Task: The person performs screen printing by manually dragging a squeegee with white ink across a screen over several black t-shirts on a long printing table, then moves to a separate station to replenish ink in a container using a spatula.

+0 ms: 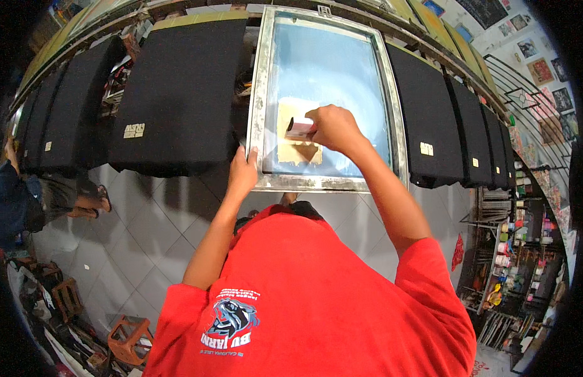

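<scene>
A screen-printing screen (326,60) with pale blue mesh and a worn silver frame (329,183) lies at the centre. My left hand (242,166) grips the frame's lower left side. My right hand (335,125) holds a short squeegee (297,125), its blade mostly hidden, over a rough pale yellow ink patch (293,154) in the mesh's lower left part.
Boards draped in black fabric (184,81) with small pale prints line both sides. Another person (11,201) is at far left. Orange stools (128,339) stand lower left. A metal railing (517,94) and rack of pots (511,257) are at right. Tiled floor (140,251) shows below.
</scene>
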A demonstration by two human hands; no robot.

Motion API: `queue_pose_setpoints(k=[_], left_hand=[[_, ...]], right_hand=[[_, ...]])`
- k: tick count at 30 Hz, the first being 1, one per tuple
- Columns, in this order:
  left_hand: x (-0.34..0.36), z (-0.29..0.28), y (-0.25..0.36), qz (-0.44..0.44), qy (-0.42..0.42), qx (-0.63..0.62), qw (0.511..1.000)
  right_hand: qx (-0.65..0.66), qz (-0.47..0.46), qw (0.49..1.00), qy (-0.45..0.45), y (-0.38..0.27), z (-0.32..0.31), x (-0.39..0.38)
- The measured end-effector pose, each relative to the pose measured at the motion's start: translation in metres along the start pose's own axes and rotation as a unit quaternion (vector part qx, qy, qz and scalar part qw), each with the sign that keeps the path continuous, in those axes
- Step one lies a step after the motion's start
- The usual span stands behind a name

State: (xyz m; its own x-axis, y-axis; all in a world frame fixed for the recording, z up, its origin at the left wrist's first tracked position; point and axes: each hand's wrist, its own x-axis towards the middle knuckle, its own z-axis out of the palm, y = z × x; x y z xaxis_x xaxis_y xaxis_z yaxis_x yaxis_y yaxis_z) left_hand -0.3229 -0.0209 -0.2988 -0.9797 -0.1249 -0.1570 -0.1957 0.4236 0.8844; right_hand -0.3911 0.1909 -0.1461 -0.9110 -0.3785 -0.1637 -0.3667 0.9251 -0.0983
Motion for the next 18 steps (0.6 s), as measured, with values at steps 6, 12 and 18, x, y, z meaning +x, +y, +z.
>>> queue_pose_setpoints(k=[6, 12, 18], left_hand=[[0.005, -0.002, 0.006, 0.008, -0.027, -0.016, 0.999], [-0.002, -0.005, 0.014, -0.002, -0.004, 0.001, 1.000], [-0.004, -0.003, 0.008, -0.022, -0.024, -0.009, 0.999]], right_hand=[[0.010, 0.024, 0.997, 0.067, -0.011, 0.029, -0.013], [0.021, 0.022, 0.987, 0.156, -0.022, 0.036, -0.037], [-0.007, -0.022, 0.968, 0.251, -0.043, 0.083, -0.068]])
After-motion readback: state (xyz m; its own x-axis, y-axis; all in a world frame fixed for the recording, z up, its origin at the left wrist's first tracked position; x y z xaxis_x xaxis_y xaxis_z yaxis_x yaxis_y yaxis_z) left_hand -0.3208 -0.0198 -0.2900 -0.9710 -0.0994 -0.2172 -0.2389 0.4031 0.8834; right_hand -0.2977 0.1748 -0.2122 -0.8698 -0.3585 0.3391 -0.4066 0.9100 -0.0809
